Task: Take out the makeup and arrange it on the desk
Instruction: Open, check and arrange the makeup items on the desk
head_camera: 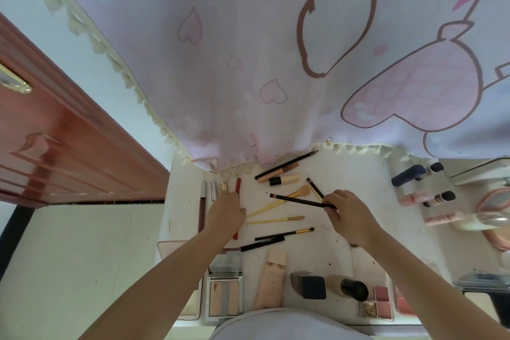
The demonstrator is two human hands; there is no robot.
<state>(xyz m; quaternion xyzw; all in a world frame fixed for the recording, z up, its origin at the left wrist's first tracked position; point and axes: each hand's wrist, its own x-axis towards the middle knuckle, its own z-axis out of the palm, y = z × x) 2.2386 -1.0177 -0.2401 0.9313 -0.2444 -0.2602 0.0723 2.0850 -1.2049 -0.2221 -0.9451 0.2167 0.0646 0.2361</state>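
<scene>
My right hand (349, 214) pinches two thin dark pencils: one long pencil (298, 200) points left, a shorter one (314, 188) angles up. My left hand (225, 212) lies over a red lip pencil (237, 186), fingers resting on it. Left of it stand a brown pencil (202, 207), a silver tube (213, 190) and a gold tube (224, 187) in a row. Yellow-handled brushes (276, 203) and a black brush (284, 234) lie on the white desk (345, 174) between my hands. Palettes (224, 292), a peach tube (271, 281) and a foundation bottle (342, 286) line the near edge.
A pink printed curtain (248, 63) hangs over the desk's back edge. Bottles (416, 174) and pink tubes (426, 197) lie at the right, beside a pink makeup pouch (494, 210). A red-brown wooden door (55, 146) stands at left.
</scene>
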